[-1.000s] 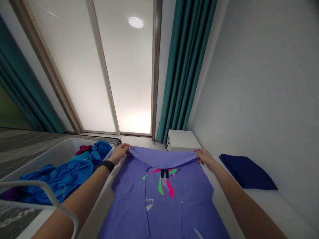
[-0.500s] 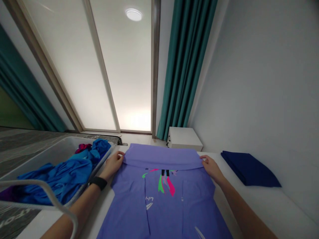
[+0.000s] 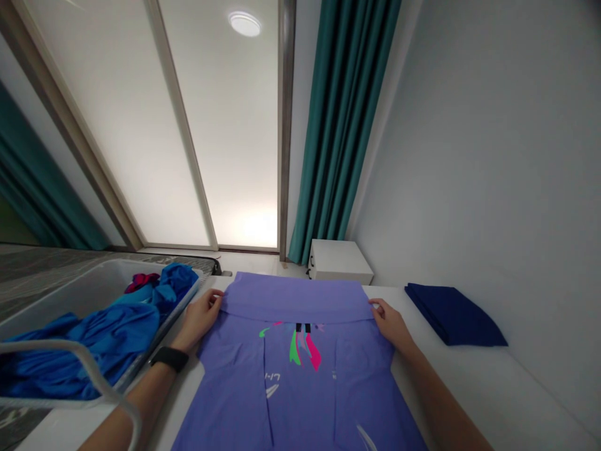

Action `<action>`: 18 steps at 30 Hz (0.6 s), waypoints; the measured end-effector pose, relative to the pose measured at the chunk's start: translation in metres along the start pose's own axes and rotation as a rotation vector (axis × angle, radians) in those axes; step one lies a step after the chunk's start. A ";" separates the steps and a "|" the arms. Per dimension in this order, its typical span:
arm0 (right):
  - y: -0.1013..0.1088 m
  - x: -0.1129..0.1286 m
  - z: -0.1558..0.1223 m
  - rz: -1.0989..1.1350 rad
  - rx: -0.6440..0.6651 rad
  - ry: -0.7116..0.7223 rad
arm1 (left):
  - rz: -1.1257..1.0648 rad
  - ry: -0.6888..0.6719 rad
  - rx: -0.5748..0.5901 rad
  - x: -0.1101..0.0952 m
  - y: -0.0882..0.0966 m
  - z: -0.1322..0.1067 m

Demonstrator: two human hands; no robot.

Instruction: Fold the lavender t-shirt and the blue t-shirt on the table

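**A:** Where is the shirt, and how does it lie?

**B:** The purple shirt [image 3: 291,376] lies flat on a white table top [image 3: 469,388], in the lower middle of the head view. Its far end is turned over in one wide band, and a green and pink print sits just below this band.

**A:** And the hands?

**B:** The left hand [image 3: 200,319], with a black wristband [image 3: 169,358], is at the left end of the band. The right hand [image 3: 392,326] is at the right end. Both touch the cloth and neither is clenched into a fist. The left fingers [image 3: 213,297] and the right fingers [image 3: 375,305] lie at the folded edge, but I cannot tell if they really pinch it.

**A:** What is beside them?

**B:** At the left of the frame, just beside the left hand, is a plastic laundry basket [image 3: 70,294] with blue clothes [image 3: 94,344] and a red garment [image 3: 141,282] inside. A white curved rail [image 3: 84,357] crosses the lower left corner. At the right, a folded navy cloth [image 3: 453,316] lies on the table. Further away, at the upper middle, are a white cabinet [image 3: 340,263] and a teal curtain [image 3: 342,125].
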State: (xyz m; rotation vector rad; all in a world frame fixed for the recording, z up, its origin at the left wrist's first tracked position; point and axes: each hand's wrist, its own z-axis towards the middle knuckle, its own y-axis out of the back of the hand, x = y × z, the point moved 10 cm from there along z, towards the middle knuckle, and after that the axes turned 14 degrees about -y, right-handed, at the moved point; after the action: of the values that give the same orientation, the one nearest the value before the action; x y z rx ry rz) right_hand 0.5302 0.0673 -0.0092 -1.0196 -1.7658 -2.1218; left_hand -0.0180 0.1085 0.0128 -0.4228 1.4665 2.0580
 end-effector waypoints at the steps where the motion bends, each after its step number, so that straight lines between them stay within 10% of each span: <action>1: 0.001 0.001 -0.001 0.004 -0.006 0.009 | -0.022 0.000 -0.004 0.001 0.000 0.000; 18: 0.004 -0.002 -0.003 0.006 -0.075 0.024 | -0.034 0.013 -0.040 0.003 0.000 0.002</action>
State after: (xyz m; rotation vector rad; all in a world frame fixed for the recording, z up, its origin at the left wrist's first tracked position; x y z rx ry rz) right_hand 0.5331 0.0631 -0.0075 -1.0125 -1.6823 -2.2021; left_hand -0.0205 0.1114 0.0122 -0.4753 1.4182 2.0648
